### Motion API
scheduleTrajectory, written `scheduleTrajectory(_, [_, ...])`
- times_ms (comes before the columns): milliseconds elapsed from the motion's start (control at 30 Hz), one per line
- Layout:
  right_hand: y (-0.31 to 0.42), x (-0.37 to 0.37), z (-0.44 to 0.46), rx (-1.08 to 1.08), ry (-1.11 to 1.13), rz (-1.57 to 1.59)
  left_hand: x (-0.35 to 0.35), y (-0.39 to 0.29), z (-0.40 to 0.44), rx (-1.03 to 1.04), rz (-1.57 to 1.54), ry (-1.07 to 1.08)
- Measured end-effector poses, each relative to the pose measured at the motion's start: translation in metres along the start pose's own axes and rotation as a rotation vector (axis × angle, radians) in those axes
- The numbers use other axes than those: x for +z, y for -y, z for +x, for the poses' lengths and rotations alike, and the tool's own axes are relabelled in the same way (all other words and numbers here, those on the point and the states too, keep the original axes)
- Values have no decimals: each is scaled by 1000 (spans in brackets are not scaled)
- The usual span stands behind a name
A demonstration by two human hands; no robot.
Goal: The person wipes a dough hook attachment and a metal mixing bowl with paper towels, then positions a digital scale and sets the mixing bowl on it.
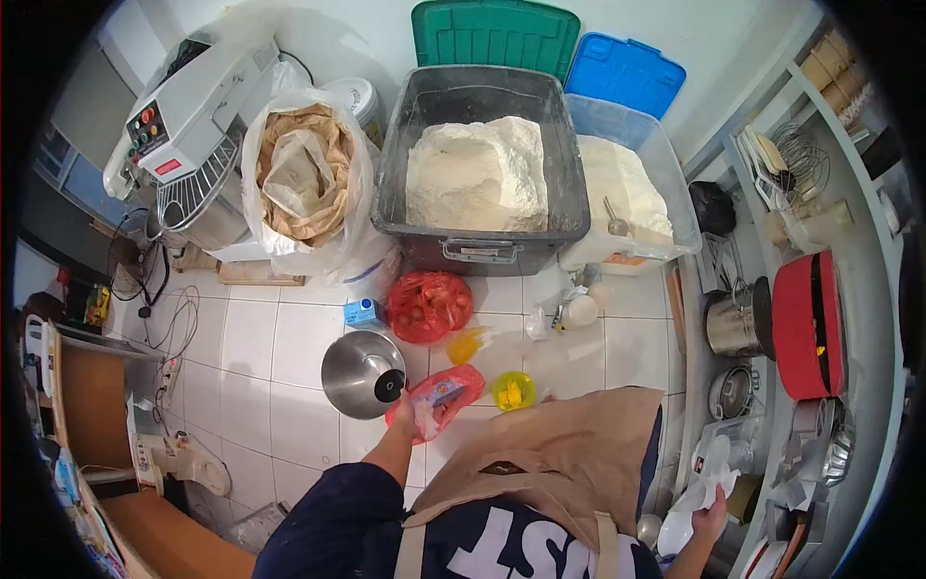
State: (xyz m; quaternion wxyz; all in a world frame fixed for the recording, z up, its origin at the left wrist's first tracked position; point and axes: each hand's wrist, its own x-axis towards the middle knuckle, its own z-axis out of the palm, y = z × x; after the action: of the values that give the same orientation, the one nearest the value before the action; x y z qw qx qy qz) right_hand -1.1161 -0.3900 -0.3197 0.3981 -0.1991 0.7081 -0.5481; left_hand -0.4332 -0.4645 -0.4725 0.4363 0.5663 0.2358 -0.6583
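While my left hand (403, 413) grasps the near edge of a red bag (451, 394), its fingers closed on the plastic, the bag lies just above the tiled floor or on it; which, I cannot tell. A blue-and-white packet (442, 391) shows within. Just left of the bag stands a steel bowl (349, 365), with a black disc (389, 386) at its near right side. To the bag's right is a yellow tub (513, 391) of yellow pieces. Beyond lie an orange pouch (465, 344), a larger red bag (424, 309) and, beside that, a blue carton (363, 313). My right hand (712, 519), well apart at the shelves' lower end, is at a thin white sheet (712, 489); whether it grips the sheet, I cannot tell. A white bowl (677, 531) is near it. Along the wall, from left to right: a mixer (159, 130), an opened paper sack (307, 179), a black bin (473, 249) and a clear bin (670, 159), both bins holding white powder, the latter with a scoop (617, 226).
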Motion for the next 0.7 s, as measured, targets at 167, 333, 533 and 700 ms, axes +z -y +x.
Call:
scheduleTrajectory(167, [29, 31, -8, 272, -55, 292, -43, 23, 55, 568, 720, -55])
scheduleTrajectory(333, [27, 29, 9, 221, 71, 319, -40, 17, -13, 1358, 1196, -809])
scheduleTrajectory(533, [29, 44, 21, 279, 59, 325, -105, 49, 80, 499, 702, -244])
scheduleTrajectory(700, [38, 58, 7, 221, 127, 346, -16, 46, 33, 590, 329, -659])
